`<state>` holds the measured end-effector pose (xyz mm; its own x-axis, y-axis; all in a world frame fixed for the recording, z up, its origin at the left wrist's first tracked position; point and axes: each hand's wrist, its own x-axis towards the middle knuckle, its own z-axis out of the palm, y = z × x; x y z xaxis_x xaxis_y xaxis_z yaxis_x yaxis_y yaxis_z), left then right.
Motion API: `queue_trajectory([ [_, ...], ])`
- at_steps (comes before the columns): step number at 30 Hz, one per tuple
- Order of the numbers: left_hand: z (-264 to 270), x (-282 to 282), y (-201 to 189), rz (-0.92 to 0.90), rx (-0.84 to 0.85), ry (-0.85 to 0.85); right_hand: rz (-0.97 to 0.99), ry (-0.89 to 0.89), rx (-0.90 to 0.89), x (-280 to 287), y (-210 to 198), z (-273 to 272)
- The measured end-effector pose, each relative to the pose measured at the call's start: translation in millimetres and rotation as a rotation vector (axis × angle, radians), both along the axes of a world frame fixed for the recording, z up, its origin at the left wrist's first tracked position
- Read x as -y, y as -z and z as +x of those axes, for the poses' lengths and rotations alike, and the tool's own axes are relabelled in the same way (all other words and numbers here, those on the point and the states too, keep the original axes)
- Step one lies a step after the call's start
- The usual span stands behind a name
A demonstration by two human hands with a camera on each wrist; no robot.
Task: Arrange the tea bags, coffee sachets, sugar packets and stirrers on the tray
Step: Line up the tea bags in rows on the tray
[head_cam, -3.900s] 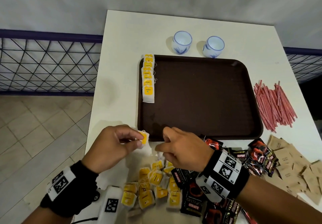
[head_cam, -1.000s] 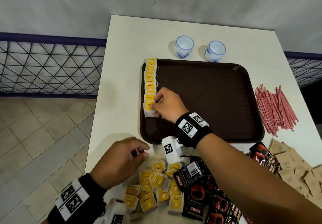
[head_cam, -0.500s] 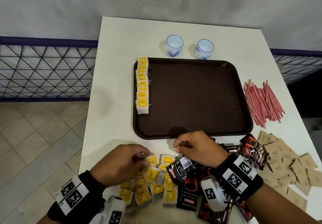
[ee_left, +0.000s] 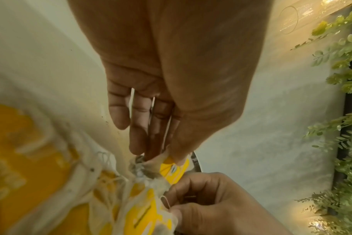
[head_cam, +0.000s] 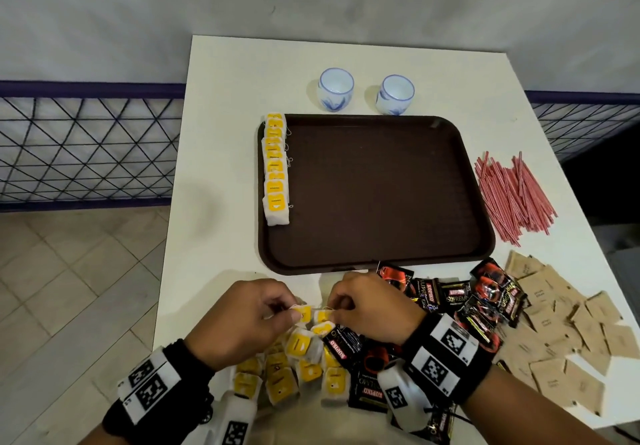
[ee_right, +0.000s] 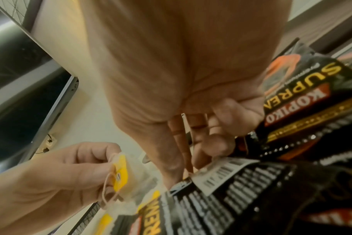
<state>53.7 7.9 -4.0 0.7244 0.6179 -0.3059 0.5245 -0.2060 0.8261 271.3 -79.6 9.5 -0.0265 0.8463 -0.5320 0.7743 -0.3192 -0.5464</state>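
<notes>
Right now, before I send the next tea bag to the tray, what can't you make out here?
- Head view: the right hand covers what its fingers pinch; it looks like a tea bag tag.
- Head view: both hands cover part of the tea bag pile, so no count.
- Head view: print on the sugar packets is too small.
- Left wrist view: the held tea bag is blurred.

white bench [head_cam: 221,140] | brown tray [head_cam: 381,261] | two cups [head_cam: 335,93] | red stirrers [head_cam: 512,195] | loose tea bags [head_cam: 298,347] | coffee sachets [head_cam: 457,297] | brown sugar packets [head_cam: 561,334]
</notes>
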Motion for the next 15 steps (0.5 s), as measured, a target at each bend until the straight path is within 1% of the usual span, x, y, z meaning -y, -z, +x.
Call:
queue_trajectory([
  [7,-3,-5,-11,-0.042,0.103,-0.091,0.014,0.036,-0.059,-3,-1,1],
  [11,-4,-8,-14,-0.046,0.137,-0.097,0.028,0.052,-0.099,-3,-2,2],
  [15,-7,-10,-14,-0.035,0.145,-0.105,0.077,0.045,-0.088,-2,-7,5],
])
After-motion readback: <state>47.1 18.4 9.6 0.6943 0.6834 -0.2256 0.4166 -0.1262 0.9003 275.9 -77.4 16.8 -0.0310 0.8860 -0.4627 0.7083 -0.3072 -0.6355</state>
